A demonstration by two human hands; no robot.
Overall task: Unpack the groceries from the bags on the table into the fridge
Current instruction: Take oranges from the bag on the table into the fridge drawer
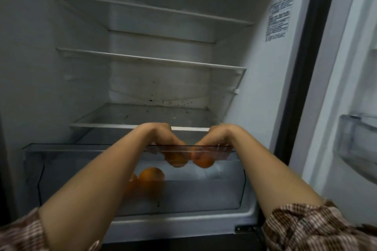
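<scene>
With the left hand (163, 138) grip clamped on one orange (177, 160) and the right hand (216, 138) grip on a second orange (204, 162), dropping them into the drawer (61, 171) could bruise the loose oranges (152, 177).

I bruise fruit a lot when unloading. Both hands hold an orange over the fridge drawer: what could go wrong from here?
1. The left hand and right hand hold the left orange and right orange high, just inside the drawer rim. Released from there, they might drop and bruise.
2. They could also land on the loose oranges lying on the drawer floor below.
</scene>
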